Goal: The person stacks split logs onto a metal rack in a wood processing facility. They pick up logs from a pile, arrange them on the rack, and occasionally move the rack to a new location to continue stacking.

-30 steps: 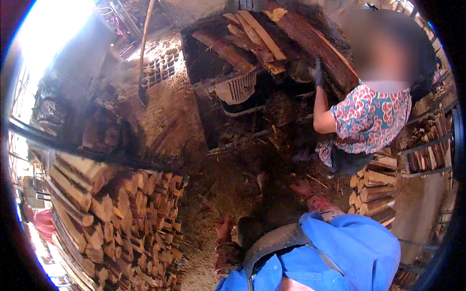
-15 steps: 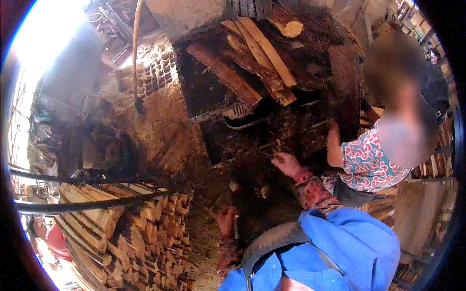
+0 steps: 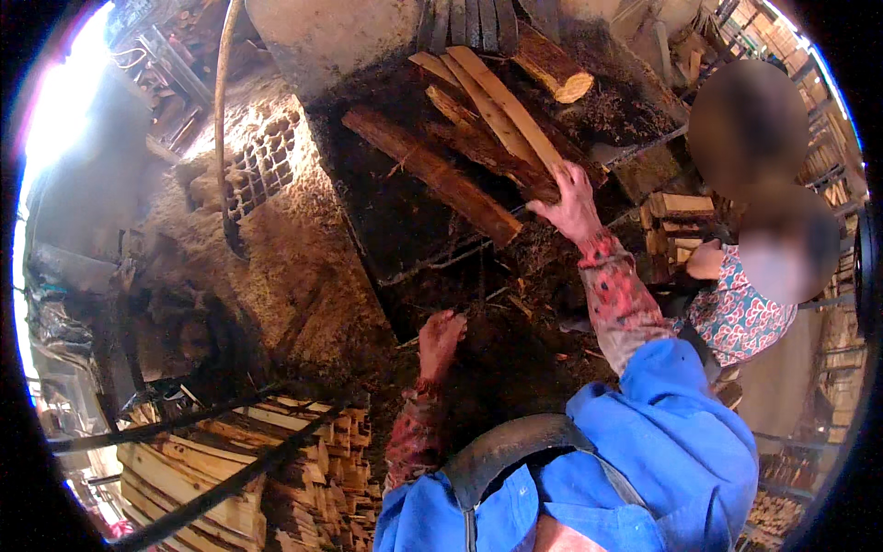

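My right hand point(image 3: 572, 207) reaches forward, its thumb spread from the fingers, over the near ends of several long wood slabs. Its fingertips touch the end of a pale, narrow slab point(image 3: 497, 97). A bark-covered slab point(image 3: 432, 175) lies to the left of these, apart from the hand. My left hand point(image 3: 441, 340) hangs nearer to me over the dark ground, its fingers loosely bent and somewhat blurred, with nothing visible in them. All the slabs lie on a dark, debris-covered surface point(image 3: 368, 221).
A split log point(image 3: 556, 74) lies beyond the slabs. Stacked firewood point(image 3: 313, 488) stands at lower left behind dark metal bars point(image 3: 248, 460). A long-handled tool point(image 3: 223, 120) leans by a sawdust heap. To my right, a co-worker point(image 3: 740, 304) in a patterned shirt is beside cut wood.
My right hand has moved forward onto the slab ends. My left hand has risen and come forward. The co-worker has shifted right, drawing an arm back from the dark surface.
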A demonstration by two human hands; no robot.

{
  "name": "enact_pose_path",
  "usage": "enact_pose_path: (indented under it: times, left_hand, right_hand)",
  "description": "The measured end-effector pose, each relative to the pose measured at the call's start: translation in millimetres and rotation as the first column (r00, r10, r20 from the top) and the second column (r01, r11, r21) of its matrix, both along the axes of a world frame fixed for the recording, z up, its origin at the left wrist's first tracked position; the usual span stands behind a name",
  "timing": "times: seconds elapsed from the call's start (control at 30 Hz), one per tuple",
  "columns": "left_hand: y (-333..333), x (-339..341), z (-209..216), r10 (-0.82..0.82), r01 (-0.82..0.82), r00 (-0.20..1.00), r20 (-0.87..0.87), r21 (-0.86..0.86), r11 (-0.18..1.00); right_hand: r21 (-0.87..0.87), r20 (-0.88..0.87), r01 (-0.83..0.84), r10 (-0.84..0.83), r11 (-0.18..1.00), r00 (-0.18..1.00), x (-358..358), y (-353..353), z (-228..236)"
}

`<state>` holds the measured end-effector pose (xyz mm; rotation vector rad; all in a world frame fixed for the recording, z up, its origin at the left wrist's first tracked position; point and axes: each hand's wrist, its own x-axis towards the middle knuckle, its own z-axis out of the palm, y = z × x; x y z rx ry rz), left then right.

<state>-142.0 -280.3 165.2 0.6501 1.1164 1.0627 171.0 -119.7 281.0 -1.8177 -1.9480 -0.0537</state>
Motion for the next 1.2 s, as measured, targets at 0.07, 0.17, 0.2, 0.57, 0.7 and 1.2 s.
enact_pose_path:
  times: [0.07, 0.17, 0.2, 0.57, 0.7, 1.2]
  left_hand:
    - [31, -10, -1, -0.044, 0.044, 0.999, -0.025, 0.022, 0.999]
    - [56, -13, -8, -0.065, 0.064, 0.998, 0.014, 0.055, 0.996]
    - [63, -11, -11, -0.065, 0.064, 0.998, 0.019, 0.061, 0.996]
    - [105, 11, 2, 0.127, -0.136, 0.938, 0.323, 0.008, 0.991]
    - [121, 21, 8, 0.249, -0.223, 0.941, 0.228, -0.131, 0.966]
    - [103, -38, 34, 0.150, -0.168, 0.974, 0.171, 0.101, 0.981]
  right_hand:
    - [-0.116, 0.146, 0.123, -0.106, 0.986, 0.984, -22, 28, -3]
    - [-0.286, 0.254, 0.253, -0.181, 0.924, 0.950, -53, 53, -19]
    - [-0.323, 0.277, 0.282, -0.195, 0.904, 0.941, -61, 58, -23]
    - [-0.385, 0.178, 0.135, -0.070, 0.913, 0.982, -67, 71, 4]
    - [-0.384, 0.139, 0.165, -0.120, 0.909, 0.983, -57, 91, 3]
    - [-0.191, -0.213, -0.154, 0.112, 0.970, 0.971, -63, 86, 37]
